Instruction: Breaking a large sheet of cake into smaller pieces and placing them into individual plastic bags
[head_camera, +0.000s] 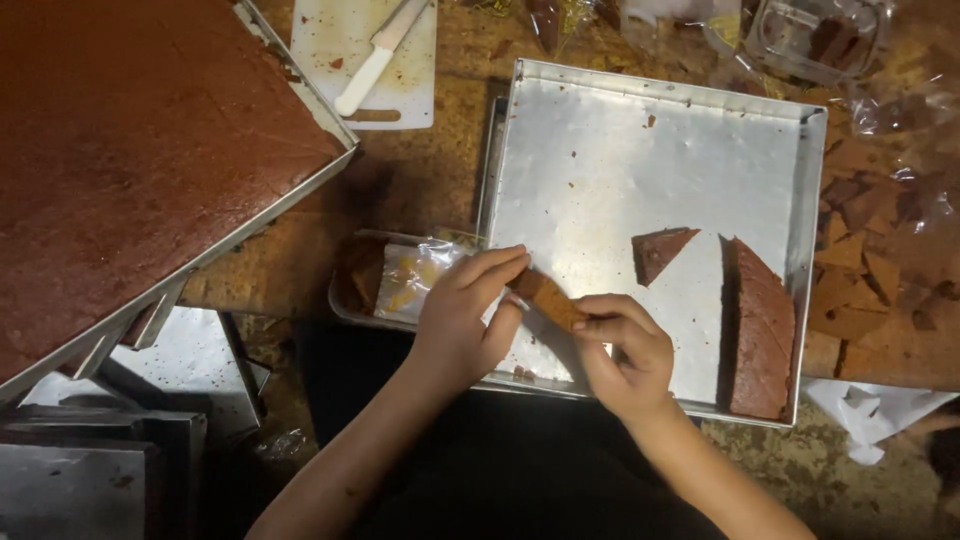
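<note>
Two hands pinch one brown cake slice over the near edge of a metal tray.

The left hand (462, 315) and right hand (622, 350) each close their fingertips on an end of the cake slice (547, 298), which spans the gap between them above the silver tray (600, 150). Two more cake pieces lie in that tray: a small wedge (660, 250) and a long slab (762, 330) along its right wall. One white-handled knife (372, 62) rests on one cutting board (410, 100) on the tabletop (420, 180).
</note>
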